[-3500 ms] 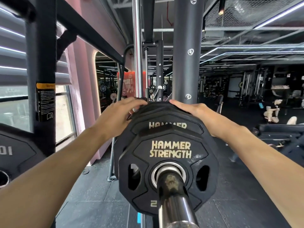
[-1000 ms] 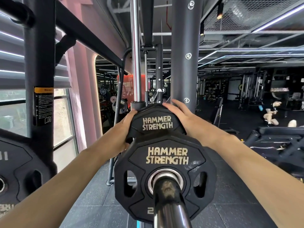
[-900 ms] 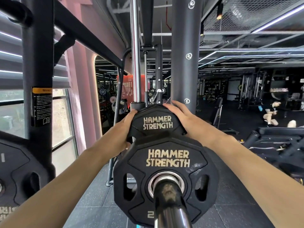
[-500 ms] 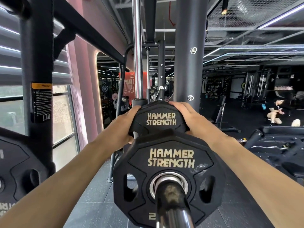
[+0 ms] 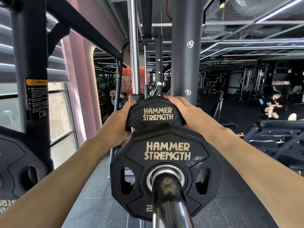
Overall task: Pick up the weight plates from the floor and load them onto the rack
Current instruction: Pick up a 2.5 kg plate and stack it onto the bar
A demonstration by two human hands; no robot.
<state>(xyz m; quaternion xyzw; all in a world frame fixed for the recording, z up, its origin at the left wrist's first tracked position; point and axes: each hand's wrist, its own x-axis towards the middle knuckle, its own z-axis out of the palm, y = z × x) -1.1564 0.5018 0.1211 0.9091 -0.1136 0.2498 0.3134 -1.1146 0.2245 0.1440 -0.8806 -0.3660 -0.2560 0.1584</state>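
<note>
A black HAMMER STRENGTH weight plate (image 5: 166, 168) sits on the chrome bar sleeve (image 5: 171, 209) that points toward me. Behind and above it is a second black plate (image 5: 156, 114) with the same gold lettering. My left hand (image 5: 120, 122) grips that rear plate's left edge, and my right hand (image 5: 185, 111) is wrapped over its upper right edge. The lower part of the rear plate is hidden behind the front plate, so its seat on the bar cannot be seen.
A thick black rack upright (image 5: 185, 51) and a chrome guide rod (image 5: 134, 46) rise just behind the plates. Another upright with a warning label (image 5: 32, 79) stands at left, above a stored plate (image 5: 18, 168). A bench (image 5: 278, 129) and a crouching person (image 5: 271, 107) are at right.
The rear plate has risen from flush behind the front plate, showing its whole logo. Both hands have shifted from resting on top to gripping its sides.
</note>
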